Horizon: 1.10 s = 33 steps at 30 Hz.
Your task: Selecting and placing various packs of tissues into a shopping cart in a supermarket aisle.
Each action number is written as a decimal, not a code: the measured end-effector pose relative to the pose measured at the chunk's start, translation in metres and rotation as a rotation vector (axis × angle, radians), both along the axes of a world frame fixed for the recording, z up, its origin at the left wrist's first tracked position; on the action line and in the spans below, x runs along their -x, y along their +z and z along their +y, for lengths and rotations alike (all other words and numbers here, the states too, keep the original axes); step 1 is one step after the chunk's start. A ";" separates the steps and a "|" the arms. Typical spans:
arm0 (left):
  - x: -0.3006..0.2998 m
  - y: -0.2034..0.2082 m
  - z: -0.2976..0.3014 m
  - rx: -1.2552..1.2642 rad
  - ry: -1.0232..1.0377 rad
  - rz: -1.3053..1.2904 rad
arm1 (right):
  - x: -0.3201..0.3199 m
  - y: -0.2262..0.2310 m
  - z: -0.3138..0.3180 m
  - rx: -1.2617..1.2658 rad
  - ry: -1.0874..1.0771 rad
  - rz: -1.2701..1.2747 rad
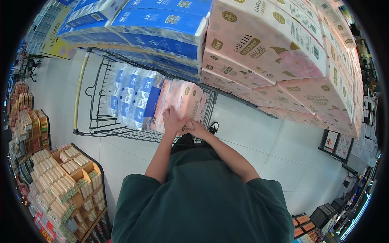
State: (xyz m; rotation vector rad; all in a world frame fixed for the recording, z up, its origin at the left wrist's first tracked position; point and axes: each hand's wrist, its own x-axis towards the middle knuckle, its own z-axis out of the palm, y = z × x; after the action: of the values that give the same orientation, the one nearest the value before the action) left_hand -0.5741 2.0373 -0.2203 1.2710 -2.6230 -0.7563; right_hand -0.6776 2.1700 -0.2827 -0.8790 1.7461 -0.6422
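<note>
Over the near edge of a pink tissue pack (pixel 191 97) in a wire shopping cart (pixel 97 126), my two hands meet. My left hand (pixel 173 122) rests on the pack's top with its fingers stretched out. Bent fingers of my right hand (pixel 197 129) come together beside the left thumb. Something small and dark shows between the hands, too small to name. Left of the pink pack, a blue-and-white pack of wrapped paper rolls (pixel 135 97) in clear film lies in the cart, touching it.
Beyond the cart rise stacks of blue tissue packs (pixel 158 24) and pink tissue packs (pixel 267 44). A wooden display shelf (pixel 95 166) of pale packaged goods stands at the lower left. White floor tiles (pixel 259 137) extend to the right. Dark-framed signs (pixel 336 143) stand farther right.
</note>
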 end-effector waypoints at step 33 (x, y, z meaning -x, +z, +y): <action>-0.005 0.272 -0.014 -0.172 -0.449 -0.030 | 0.123 0.165 0.061 0.352 -0.108 0.089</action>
State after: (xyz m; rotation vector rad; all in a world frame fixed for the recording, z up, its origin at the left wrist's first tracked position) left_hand -0.5689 2.0235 0.0521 0.7263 -2.9605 -1.0510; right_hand -0.8006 2.2308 -0.1182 -1.0707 1.7989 -1.0167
